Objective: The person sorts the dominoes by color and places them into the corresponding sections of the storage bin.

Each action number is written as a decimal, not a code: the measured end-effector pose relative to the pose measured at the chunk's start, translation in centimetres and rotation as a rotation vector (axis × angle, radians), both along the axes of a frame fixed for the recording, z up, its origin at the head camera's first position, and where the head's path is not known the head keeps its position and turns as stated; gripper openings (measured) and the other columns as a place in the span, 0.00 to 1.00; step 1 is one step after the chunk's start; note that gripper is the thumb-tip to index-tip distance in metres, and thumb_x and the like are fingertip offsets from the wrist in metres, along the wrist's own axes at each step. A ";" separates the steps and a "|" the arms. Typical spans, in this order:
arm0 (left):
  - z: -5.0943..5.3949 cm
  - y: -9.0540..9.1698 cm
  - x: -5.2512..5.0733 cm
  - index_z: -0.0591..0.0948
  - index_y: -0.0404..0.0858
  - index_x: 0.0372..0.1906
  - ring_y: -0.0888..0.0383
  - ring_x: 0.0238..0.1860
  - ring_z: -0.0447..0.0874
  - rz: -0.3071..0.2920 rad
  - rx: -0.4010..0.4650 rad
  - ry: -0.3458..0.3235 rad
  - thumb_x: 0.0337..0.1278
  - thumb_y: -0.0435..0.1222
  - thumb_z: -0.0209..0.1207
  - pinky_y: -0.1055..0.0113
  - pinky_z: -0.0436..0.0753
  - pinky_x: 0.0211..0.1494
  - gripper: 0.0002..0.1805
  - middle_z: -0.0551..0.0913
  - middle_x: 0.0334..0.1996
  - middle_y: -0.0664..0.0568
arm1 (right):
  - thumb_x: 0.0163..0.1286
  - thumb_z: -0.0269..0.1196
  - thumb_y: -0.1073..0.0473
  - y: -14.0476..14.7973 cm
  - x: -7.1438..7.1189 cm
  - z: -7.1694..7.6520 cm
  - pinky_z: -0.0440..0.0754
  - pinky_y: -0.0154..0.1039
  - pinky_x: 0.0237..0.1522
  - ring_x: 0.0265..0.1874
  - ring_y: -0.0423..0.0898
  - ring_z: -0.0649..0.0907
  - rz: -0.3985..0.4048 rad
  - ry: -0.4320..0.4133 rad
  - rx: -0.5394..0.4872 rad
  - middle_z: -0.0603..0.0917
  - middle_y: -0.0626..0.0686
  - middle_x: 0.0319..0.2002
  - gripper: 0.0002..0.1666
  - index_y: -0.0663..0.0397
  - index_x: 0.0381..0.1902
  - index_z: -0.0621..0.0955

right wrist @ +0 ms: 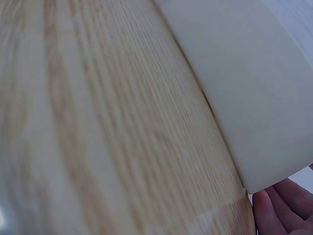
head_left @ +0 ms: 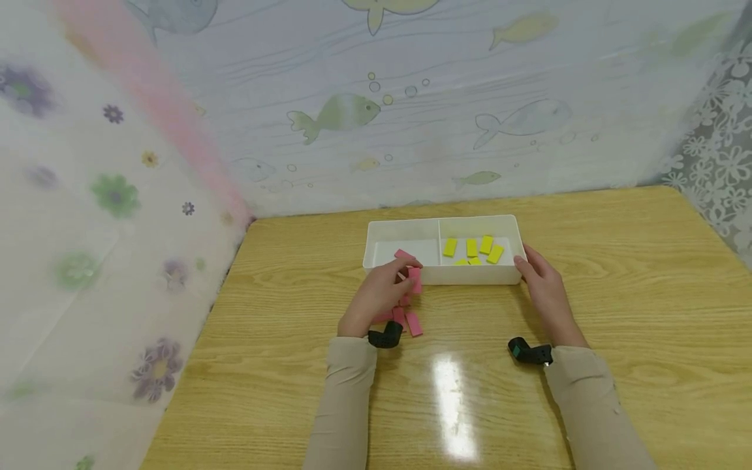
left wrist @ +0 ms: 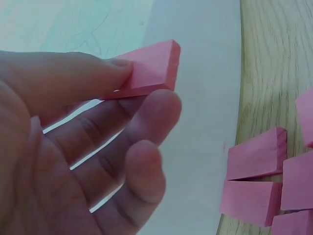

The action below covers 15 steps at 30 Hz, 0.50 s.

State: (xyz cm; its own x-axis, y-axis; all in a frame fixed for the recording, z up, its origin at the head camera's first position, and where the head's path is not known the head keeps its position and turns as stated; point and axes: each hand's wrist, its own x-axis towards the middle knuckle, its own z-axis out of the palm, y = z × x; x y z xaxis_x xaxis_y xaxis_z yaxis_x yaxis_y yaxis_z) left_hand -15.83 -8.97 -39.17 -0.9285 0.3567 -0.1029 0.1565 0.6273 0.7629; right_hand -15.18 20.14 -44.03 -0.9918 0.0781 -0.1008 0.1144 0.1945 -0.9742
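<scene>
My left hand (head_left: 378,290) pinches a pink domino block (left wrist: 154,66) between thumb and fingers, at the front wall of the white divided box (head_left: 470,275). Another pink block (head_left: 403,254) lies in the box's left compartment. Yellow domino blocks (head_left: 450,247), several of them, lie in the right compartment. Below my left hand, several loose pink blocks (head_left: 414,324) are on the table, partly hidden by that hand. At the box's right end my right hand (head_left: 548,292) grips the corner, thumb at the front and fingers along the side.
The box stands on a wooden table (head_left: 623,274), near its back edge. Behind it hangs a fish-patterned curtain (head_left: 423,130), with a flowered one (head_left: 106,261) on the left. A black wrist camera (head_left: 386,335) sits at the left cuff, another (head_left: 529,352) at the right.
</scene>
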 end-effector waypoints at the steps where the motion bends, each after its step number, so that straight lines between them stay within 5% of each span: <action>1: 0.0 -0.1 0.0 0.73 0.49 0.53 0.57 0.31 0.78 0.001 -0.010 0.018 0.62 0.38 0.48 0.66 0.77 0.33 0.15 0.75 0.38 0.59 | 0.64 0.46 0.36 0.0 0.0 0.0 0.59 0.47 0.60 0.63 0.48 0.60 0.002 -0.001 0.001 0.58 0.50 0.66 0.39 0.44 0.69 0.55; 6: 0.0 -0.3 -0.2 0.72 0.50 0.53 0.63 0.31 0.75 0.014 -0.040 0.105 0.62 0.38 0.48 0.66 0.74 0.36 0.15 0.75 0.37 0.62 | 0.65 0.45 0.36 0.0 0.1 0.0 0.59 0.49 0.60 0.63 0.49 0.59 0.008 -0.003 0.009 0.57 0.51 0.66 0.39 0.44 0.69 0.54; 15: 0.2 -0.1 -0.3 0.66 0.48 0.47 0.60 0.30 0.75 0.105 0.045 0.148 0.61 0.38 0.48 0.66 0.73 0.29 0.10 0.75 0.37 0.59 | 0.65 0.46 0.36 0.0 0.1 0.1 0.58 0.49 0.61 0.64 0.48 0.58 0.008 -0.009 0.006 0.57 0.50 0.67 0.38 0.44 0.69 0.54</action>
